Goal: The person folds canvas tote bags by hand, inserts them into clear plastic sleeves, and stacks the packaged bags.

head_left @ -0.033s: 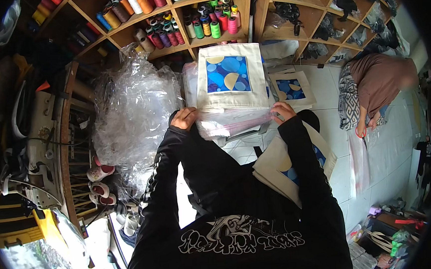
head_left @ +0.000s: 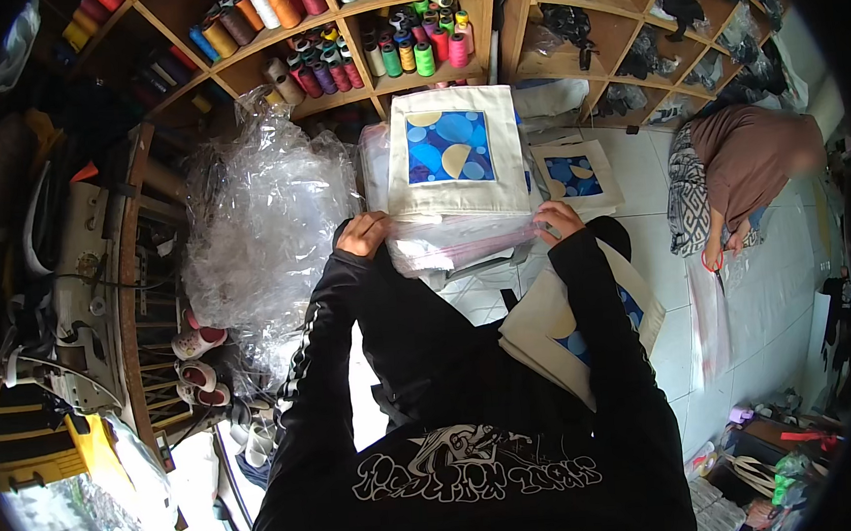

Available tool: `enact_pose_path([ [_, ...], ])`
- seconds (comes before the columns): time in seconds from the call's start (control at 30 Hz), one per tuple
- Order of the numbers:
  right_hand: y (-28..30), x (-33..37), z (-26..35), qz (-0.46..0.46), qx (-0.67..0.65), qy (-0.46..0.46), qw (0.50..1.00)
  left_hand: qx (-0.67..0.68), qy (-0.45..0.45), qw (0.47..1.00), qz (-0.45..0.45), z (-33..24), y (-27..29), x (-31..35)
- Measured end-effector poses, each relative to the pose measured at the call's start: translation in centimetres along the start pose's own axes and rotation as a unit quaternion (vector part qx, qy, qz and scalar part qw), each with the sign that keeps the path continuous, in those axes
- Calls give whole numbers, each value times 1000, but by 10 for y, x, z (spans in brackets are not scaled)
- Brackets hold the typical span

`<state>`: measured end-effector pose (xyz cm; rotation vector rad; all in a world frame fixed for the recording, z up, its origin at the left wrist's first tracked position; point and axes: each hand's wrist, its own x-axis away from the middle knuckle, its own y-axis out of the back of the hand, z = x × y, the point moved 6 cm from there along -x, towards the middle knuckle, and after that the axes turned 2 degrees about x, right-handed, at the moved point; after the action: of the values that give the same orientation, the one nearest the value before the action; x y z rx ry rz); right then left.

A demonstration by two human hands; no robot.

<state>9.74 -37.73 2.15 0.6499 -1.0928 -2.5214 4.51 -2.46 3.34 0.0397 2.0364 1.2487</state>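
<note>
In front of me a cream cloth piece [head_left: 398,159] with a blue circle-patterned panel [head_left: 448,147] lies flat on a stack of clear plastic sheets or bags [head_left: 454,244]. My left hand [head_left: 363,235] has its fingers curled at the cloth's near left corner. At the near right corner, my right hand [head_left: 559,219] pinches with thumb and fingertips. Cloth and plastic meet at both corners, so whether plastic is caught too is unclear. Similar cream pieces [head_left: 529,332] rest by my right thigh, partly under my right forearm. More matching pieces [head_left: 601,169] lie right of the stack.
Crumpled clear plastic [head_left: 263,198] heaps up on the left, beside a sewing machine [head_left: 82,289] and shoes [head_left: 196,372]. Wooden shelves [head_left: 358,4] with thread cones stand ahead. At right, a person [head_left: 754,164] bends over plastic sheeting [head_left: 745,312], holding red-handled scissors [head_left: 712,261].
</note>
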Motion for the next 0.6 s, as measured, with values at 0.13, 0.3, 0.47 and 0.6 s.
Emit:
enact_pose_path([
  [0.13, 1, 0, 9, -18, 38, 20, 999, -11, -12, 999, -36, 2, 5, -1],
  [0.3, -2, -2, 3, -14, 38, 18, 999, 3, -29, 999, -37, 2, -1, -3],
  [0.47, -3, -6, 3, -23, 50, 42, 998, 44, -42, 998, -12, 13, -5, 3],
  [0.6, -2, -11, 2, -30, 29, 68, 997, 87, 7, 996, -27, 20, -7, 1],
])
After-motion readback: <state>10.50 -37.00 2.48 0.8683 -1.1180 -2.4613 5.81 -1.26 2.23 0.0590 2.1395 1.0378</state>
